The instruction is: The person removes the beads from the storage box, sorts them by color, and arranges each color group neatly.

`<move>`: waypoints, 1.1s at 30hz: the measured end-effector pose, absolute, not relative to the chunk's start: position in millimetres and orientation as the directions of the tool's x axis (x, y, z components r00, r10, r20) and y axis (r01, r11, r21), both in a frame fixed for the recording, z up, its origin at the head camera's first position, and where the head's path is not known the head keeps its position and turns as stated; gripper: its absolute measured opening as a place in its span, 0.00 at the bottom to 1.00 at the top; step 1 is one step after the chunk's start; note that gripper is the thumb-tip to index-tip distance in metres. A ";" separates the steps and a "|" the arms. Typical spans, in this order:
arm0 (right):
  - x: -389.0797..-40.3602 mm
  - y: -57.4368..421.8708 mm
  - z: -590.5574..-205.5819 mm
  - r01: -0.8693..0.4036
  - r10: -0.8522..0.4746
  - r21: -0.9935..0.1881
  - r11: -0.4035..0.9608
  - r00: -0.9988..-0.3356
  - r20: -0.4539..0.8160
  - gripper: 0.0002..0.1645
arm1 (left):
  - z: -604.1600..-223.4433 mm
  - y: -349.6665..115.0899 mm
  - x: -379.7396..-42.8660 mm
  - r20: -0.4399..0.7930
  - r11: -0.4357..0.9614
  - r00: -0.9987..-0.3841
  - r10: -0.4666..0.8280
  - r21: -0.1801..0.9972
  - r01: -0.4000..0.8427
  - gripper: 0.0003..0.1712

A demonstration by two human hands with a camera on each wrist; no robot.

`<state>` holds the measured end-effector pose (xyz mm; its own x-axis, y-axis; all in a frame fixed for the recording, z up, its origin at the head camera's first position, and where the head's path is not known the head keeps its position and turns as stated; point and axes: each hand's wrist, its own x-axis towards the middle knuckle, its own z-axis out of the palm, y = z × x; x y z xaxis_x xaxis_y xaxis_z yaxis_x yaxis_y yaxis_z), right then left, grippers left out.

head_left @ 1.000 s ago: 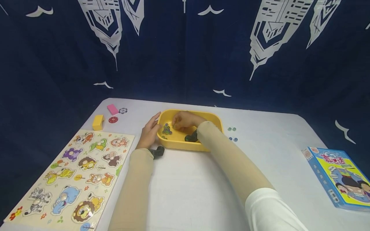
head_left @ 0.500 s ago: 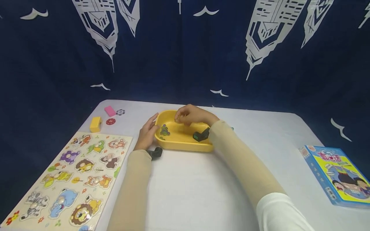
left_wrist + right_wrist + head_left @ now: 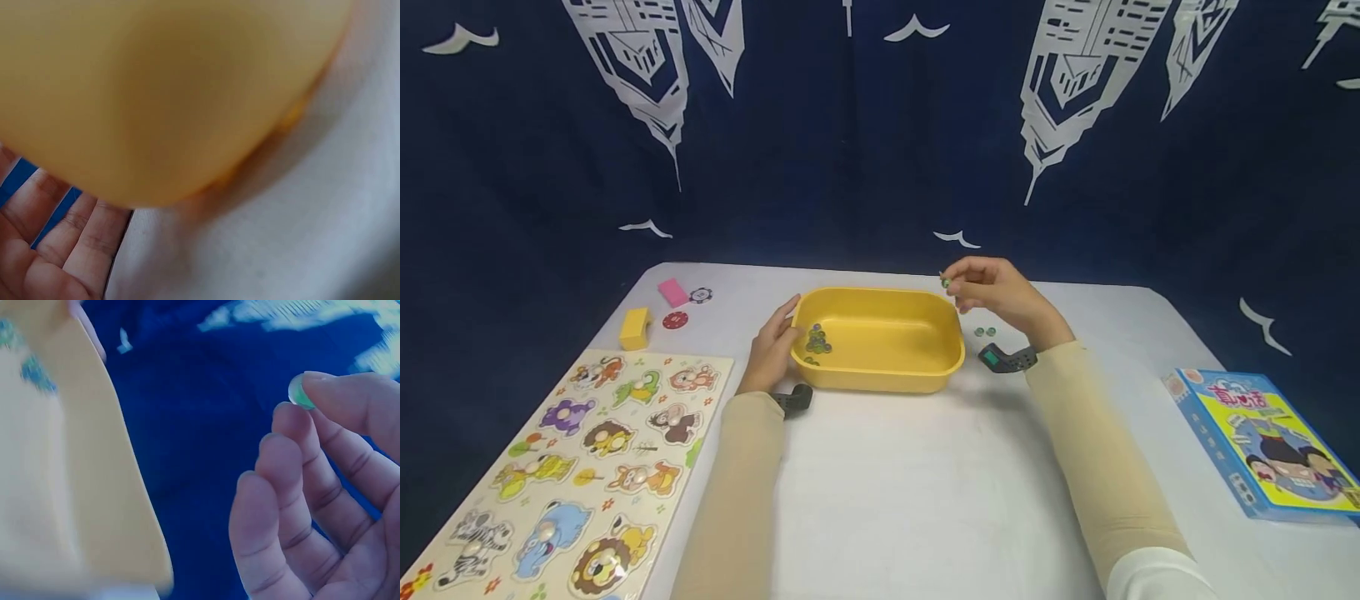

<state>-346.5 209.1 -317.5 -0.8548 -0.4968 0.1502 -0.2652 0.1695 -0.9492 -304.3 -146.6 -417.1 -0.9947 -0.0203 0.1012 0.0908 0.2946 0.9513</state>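
Observation:
A yellow plastic tray [image 3: 887, 379] stands at the middle of the table, with a cluster of glass marbles [image 3: 817, 340] at its left end. My left hand [image 3: 769, 352] grips that end, thumb at the rim and fingers along the outer wall. In the left wrist view, the tray wall [image 3: 187, 112] is blurred and fills most of the picture. Beyond the tray's right end, my right hand [image 3: 1000, 293] is raised, pinching a clear and green marble [image 3: 300, 394] between thumb and index finger. Two greenish marbles [image 3: 985, 332] lie on the table below this hand.
An animal puzzle board [image 3: 572, 467] lies at the left. Behind it are a yellow block [image 3: 635, 329], a pink block [image 3: 673, 292], a red chip [image 3: 675, 320] and a black-and-white chip [image 3: 701, 295]. A blue and yellow box [image 3: 1270, 442] sits far right.
My right hand has come up out of the tray and moved right past its end, a marble in its fingertips. My left hand stays on the tray. The whole view has shifted slightly left.

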 end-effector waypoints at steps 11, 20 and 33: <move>-343.9 288.9 -361.4 -0.103 -0.179 -0.943 0.317 -0.983 0.047 0.13 | -417.1 -148.4 -303.6 0.098 0.300 -0.995 -0.020 0.950 0.088 0.36; -355.0 300.6 -403.9 -0.013 -0.127 -0.895 0.445 -0.991 -0.048 0.19 | -418.8 -151.5 -304.9 0.071 0.294 -0.997 -0.028 0.954 0.059 0.36; -353.0 303.6 -414.9 0.023 -0.050 -0.789 0.614 -0.996 -0.068 0.22 | -418.4 -146.5 -304.6 0.072 0.303 -0.997 -0.021 0.951 0.062 0.36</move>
<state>-353.0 303.6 -414.9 -0.9964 -0.0502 -0.0684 0.0231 0.6144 -0.7887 -304.6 -146.5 -418.4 -0.9972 -0.0206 0.0716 0.0620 0.3026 0.9511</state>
